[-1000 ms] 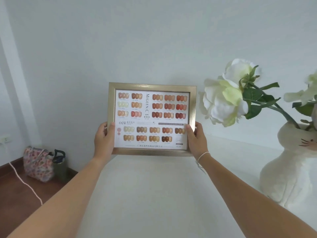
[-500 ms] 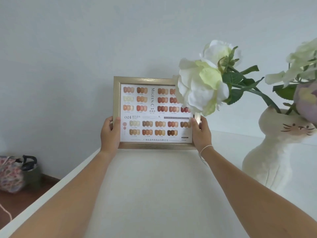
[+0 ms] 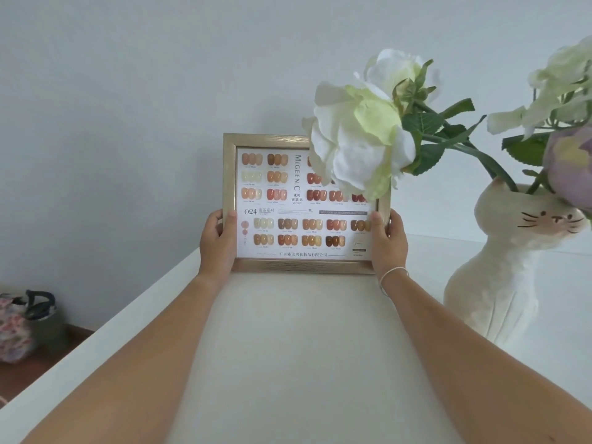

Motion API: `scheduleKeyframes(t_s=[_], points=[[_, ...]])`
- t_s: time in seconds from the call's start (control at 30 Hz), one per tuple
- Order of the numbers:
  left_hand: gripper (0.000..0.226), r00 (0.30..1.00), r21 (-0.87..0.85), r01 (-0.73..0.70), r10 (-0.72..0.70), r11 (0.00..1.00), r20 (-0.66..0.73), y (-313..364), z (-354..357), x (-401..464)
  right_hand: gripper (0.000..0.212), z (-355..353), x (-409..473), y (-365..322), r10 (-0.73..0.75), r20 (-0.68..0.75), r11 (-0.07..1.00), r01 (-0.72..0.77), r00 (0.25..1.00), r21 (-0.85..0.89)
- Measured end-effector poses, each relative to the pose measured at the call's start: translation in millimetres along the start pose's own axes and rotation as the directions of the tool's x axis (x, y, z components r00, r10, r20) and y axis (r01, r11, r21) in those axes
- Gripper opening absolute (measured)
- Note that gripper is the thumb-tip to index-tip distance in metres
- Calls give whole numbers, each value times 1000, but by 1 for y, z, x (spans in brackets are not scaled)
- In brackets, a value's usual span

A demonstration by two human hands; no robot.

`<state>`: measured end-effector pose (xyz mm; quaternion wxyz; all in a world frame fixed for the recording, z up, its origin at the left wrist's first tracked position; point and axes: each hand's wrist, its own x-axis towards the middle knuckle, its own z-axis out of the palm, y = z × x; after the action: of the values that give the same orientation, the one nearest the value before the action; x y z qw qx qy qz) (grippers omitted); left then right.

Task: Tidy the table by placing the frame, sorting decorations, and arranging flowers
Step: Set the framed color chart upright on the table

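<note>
Pale grey wall fills the background, bare and even, and a white tabletop (image 3: 320,347) runs up to it, with a strip of brown floor off to the left where a flowered bag (image 3: 16,328) sits against the skirting. At the far end of the tabletop the person holds a gold frame (image 3: 230,174) upright, its bottom rail at or just above the surface; I cannot tell whether it is touching. The left hand (image 3: 217,243) is clamped on the left rail and the right hand (image 3: 389,243) on the right, thumbs in front and fingers behind, probably to keep the picture square while it is stood near the wall. Just to the right stands a white cat-shaped vase (image 3: 499,277); a white flower (image 3: 358,145) leans out of it across the frame's upper right corner, so the frame sits behind the bloom.
</note>
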<state>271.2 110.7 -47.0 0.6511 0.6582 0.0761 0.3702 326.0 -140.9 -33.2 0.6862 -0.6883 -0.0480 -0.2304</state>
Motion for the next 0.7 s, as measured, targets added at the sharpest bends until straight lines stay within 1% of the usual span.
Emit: scheduleKeyframes(t_s=[0.1, 0.27, 0.43, 0.7], points=[[20, 1000, 13, 12, -13, 1000, 15, 1, -1, -1, 26, -1, -3, 3, 0, -33, 1000, 1, 999, 10], [19, 999, 19, 30, -31, 999, 42, 2, -2, -4, 20, -3, -9, 9, 11, -49, 1000, -12, 999, -1], [13, 998, 29, 34, -35, 999, 46, 5, -3, -8, 21, -5, -9, 10, 9, -45, 1000, -10, 999, -13], [13, 998, 36, 38, -39, 999, 47, 4, -3, -9, 15, -7, -10, 11, 15, -30, 1000, -16, 999, -27]])
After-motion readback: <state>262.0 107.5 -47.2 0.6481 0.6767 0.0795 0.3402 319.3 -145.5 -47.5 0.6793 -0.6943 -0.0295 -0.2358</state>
